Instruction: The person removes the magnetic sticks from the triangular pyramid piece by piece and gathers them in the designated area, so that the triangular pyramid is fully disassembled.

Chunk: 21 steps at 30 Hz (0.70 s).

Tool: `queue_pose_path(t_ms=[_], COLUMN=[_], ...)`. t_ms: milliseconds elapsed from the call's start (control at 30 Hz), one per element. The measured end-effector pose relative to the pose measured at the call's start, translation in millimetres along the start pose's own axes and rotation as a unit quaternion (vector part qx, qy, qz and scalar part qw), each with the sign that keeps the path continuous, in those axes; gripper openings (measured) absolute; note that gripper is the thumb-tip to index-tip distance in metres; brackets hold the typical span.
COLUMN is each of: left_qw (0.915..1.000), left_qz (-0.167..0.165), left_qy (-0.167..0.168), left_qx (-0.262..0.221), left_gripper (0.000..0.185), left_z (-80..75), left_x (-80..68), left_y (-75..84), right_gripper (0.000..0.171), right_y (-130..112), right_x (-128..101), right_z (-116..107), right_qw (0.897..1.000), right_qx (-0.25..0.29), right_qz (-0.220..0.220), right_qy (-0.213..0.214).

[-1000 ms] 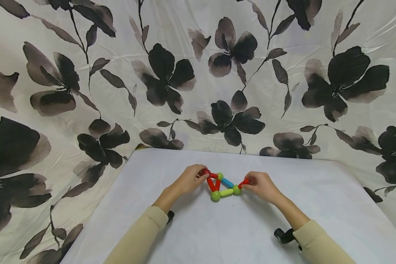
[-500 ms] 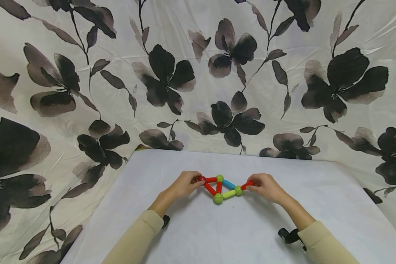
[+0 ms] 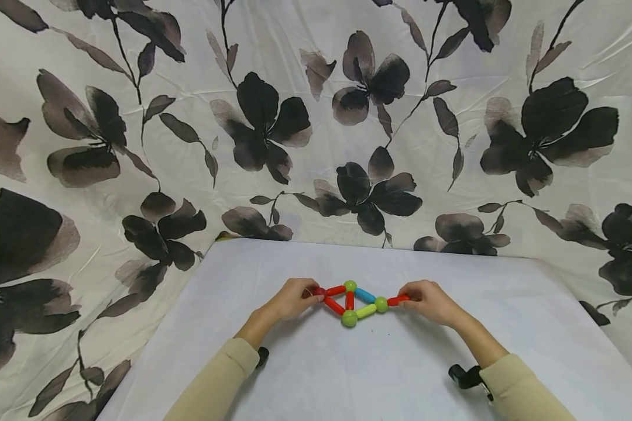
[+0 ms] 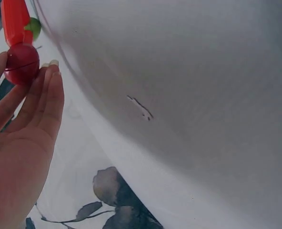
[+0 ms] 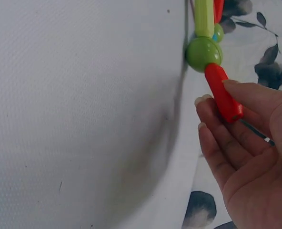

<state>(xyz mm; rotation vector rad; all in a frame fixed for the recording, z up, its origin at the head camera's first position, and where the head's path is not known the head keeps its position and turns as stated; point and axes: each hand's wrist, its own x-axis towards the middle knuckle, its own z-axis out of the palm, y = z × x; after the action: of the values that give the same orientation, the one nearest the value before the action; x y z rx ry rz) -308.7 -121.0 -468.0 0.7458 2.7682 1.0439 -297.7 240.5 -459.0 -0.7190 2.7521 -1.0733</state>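
A flat frame of toy rods and balls lies between my hands, made of two joined triangles. My left hand [image 3: 295, 297] pinches the red ball [image 4: 22, 64] at its left corner. Red rods [image 3: 334, 305] run from that ball to two green balls [image 3: 350, 318], with another red rod between them. A blue rod [image 3: 365, 296] and a yellow-green rod [image 3: 366, 311] meet at the right green ball [image 5: 204, 54]. Sticking out from that ball is a single red rod [image 5: 223, 93], its outer end pinched between thumb and fingers of my right hand [image 3: 426, 301].
The white table [image 3: 316, 374] carries a few tiny specks. Behind it hangs a white cloth [image 3: 316, 134] printed with dark flowers. A black wrist camera [image 3: 466, 377] sits at the right sleeve, another [image 3: 262, 356] at the left.
Both hands have come slightly nearer me, the left also shifting left and the right a little right. The frame moved with them, and the right-hand red rod swung from slanting up to nearly level.
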Motion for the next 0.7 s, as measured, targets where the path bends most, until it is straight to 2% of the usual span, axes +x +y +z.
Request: queue_pose_path(t_ms=[100,333,700], left_qw=[0.9999,0.9994,0.9993], left_qz=[-0.006,-0.021,-0.021], left_qy=[-0.008,-0.028,-0.03], left_qx=[-0.001,0.001,0.012], left_gripper=[0.017,0.019,0.022], left_z=[0.0,1.1,3.0], left_x=[-0.5,-3.0,-2.1], left_y=[-0.4,-1.1,-1.3], right_gripper=[0.013,0.013,0.012], right_y=[0.6,5.0,6.6], right_x=[0.1,-0.3,-0.1], right_z=[0.0,2.4,4.4], right_qw=[1.0,1.0,1.0], right_qx=[-0.004,-0.015,-0.024], right_qz=[0.008,-0.009,0.013], right_qy=[-0.002,0.001,-0.007])
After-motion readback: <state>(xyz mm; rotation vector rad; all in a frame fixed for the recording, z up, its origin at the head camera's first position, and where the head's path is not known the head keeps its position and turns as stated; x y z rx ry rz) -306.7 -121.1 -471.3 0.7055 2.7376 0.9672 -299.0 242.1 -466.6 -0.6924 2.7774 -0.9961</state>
